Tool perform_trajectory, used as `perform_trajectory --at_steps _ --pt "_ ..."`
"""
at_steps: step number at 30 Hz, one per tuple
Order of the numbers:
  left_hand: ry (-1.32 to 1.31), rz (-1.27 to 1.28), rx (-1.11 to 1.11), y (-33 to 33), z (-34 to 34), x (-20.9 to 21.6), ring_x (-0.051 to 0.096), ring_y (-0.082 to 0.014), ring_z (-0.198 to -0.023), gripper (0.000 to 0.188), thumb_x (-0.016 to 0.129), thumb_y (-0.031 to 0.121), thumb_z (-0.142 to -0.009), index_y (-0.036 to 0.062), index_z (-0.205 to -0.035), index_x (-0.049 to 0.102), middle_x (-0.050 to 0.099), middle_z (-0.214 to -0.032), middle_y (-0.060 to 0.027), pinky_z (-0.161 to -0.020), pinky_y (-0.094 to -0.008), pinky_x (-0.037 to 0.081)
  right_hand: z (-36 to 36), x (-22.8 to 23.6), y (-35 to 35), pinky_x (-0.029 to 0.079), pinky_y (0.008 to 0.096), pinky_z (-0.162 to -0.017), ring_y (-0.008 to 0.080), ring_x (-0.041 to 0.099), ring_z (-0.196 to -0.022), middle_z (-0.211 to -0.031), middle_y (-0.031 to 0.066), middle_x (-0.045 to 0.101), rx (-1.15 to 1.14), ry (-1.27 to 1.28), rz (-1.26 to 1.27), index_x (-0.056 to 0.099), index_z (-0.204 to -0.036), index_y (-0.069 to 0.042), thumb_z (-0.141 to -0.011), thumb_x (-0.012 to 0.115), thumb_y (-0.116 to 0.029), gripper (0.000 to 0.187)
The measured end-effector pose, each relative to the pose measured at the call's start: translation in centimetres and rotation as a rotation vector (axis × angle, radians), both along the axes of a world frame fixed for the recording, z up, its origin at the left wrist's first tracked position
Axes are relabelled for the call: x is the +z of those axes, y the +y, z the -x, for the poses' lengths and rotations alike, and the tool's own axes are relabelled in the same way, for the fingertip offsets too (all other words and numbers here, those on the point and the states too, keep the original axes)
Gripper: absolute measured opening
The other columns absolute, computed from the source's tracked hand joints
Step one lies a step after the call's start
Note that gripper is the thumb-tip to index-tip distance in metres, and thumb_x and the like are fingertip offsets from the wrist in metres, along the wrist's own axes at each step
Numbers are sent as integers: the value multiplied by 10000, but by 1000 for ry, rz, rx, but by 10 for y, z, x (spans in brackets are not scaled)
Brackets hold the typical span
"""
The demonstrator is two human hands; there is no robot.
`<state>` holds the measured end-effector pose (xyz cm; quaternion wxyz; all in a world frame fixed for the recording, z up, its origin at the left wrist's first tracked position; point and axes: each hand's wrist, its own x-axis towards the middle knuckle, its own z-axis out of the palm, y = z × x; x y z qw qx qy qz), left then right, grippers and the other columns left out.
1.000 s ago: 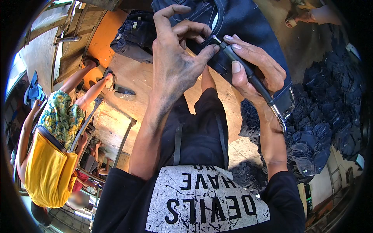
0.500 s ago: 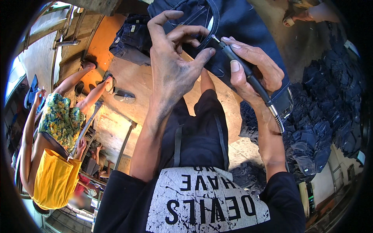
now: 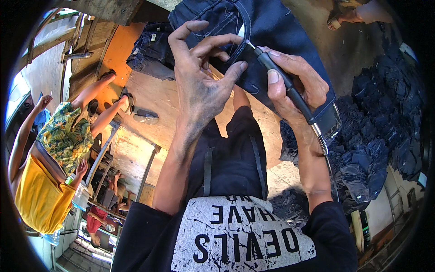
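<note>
Dark blue denim jeans [image 3: 274, 29] with pale stitching lie spread in front of me at the top of the view. My left hand [image 3: 201, 79] has its index finger and thumb at a curved stitched edge of the jeans, gripping it, while the other fingers are bent. In my right hand [image 3: 297, 81] is a slim black rotary grinder handpiece [image 3: 294, 93], held like a pen. Its metal tip touches or nearly touches the stitched edge beside my left fingers. A springy metal sleeve and a thin cable trail from its back end past my right forearm.
A large heap of dark denim pieces [image 3: 362, 136] fills the right side. More folded denim [image 3: 152, 50] lies left of the jeans. A co-worker in a yellow top [image 3: 43, 195] stands at left, near metal bars [image 3: 152, 165]. Another person's foot [image 3: 335, 22] shows at upper right.
My hands, the handpiece and the jeans have shifted only slightly. The co-worker in yellow has moved further left, uncovering a person in red behind.
</note>
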<state>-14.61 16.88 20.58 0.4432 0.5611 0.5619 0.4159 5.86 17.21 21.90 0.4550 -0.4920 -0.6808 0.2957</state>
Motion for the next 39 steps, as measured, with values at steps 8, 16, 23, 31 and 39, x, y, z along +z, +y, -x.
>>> perform_trajectory --at_steps 8,16,23,31,39 --pt "-40 -30 7 -23 -40 -1 642 -97 -950 794 951 36 -817 31 -1454 479 682 -1357 -80 -877 -247 532 -37 2 -23 673 334 -781 269 834 -872 -993 184 828 -35 8 35 780 -1074 23 -831 748 -27 250" --pt "-43 -29 34 -40 -66 4 623 -110 -974 539 966 98 -811 77 -1312 769 410 -1475 -28 -893 -277 545 -60 7 -41 667 333 -774 267 829 -856 -976 180 823 -77 -3 72 775 -1063 17 -870 777 -76 214" --pt "86 -101 -59 -28 -51 11 637 -145 -975 830 878 -72 -816 65 -1468 382 737 -1353 -110 -877 -271 523 -46 10 -31 660 322 -770 259 825 -849 -974 181 822 -125 17 115 772 -1066 19 -864 793 -69 221" --pt "78 -3 4 4 -8 10 606 -106 -914 574 959 140 -806 119 -1352 780 377 -1429 -18 -854 -283 547 0 8 3 659 315 -773 255 826 -860 -990 190 824 -135 32 136 774 -1093 25 -901 829 -109 240" --pt "37 -73 -6 -10 -19 32 595 -133 -916 590 905 -3 -796 99 -1357 752 417 -1447 -37 -848 -296 540 -9 23 -9 663 310 -781 259 831 -887 -1011 193 827 -131 23 125 782 -1113 17 -932 850 -171 269"
